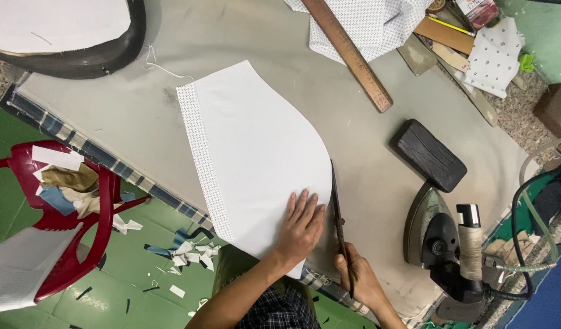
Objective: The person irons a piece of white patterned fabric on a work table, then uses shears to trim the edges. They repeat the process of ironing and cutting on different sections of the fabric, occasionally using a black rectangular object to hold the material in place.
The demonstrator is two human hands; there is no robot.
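Observation:
A white curved piece of fabric (250,152) with a fine dotted strip down its left edge lies flat on the grey work table (140,116). My left hand (302,225) presses flat on its lower right corner, fingers spread. My right hand (356,280) grips the handles of long dark scissors (337,207), whose blades run along the fabric's right edge, close beside my left hand.
A dark block (428,154) and a clothes iron (445,244) with hoses sit at the right. A wooden ruler (349,52) and patterned cloth (366,24) lie at the top. A red plastic chair (61,213) with scraps stands on the green floor at the left.

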